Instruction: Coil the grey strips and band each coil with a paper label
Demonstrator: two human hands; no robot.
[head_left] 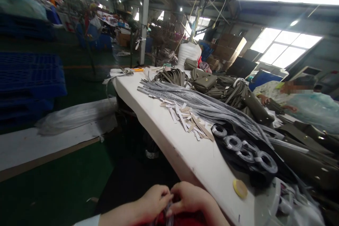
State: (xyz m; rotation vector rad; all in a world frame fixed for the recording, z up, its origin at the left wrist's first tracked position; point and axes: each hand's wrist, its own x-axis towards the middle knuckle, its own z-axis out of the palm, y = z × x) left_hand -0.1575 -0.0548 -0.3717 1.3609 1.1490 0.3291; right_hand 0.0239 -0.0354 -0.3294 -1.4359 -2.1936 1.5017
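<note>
At the bottom of the head view, my left hand (156, 199) and my right hand (189, 197) meet close to my body, below the table edge. Fingers of both are curled and pinch a grey, shiny strip (169, 212), which looks like the plastic-wrapped straps on the table; most of it is hidden by the hands. Up on the white table (182, 155), several coiled straps (245, 154) with white paper bands lie on black cloth. Long plastic-wrapped straps (201, 100) stretch behind a loose pile of paper strips (185, 118).
A yellow tape roll (240, 188) lies near the table's front edge. Olive bags (205, 83) cover the far side, where another person (270, 91) sits. Blue pallets (29, 77) stand on the floor at left, beside a plastic-covered bundle (79, 114). A pole (145, 17) rises behind the table.
</note>
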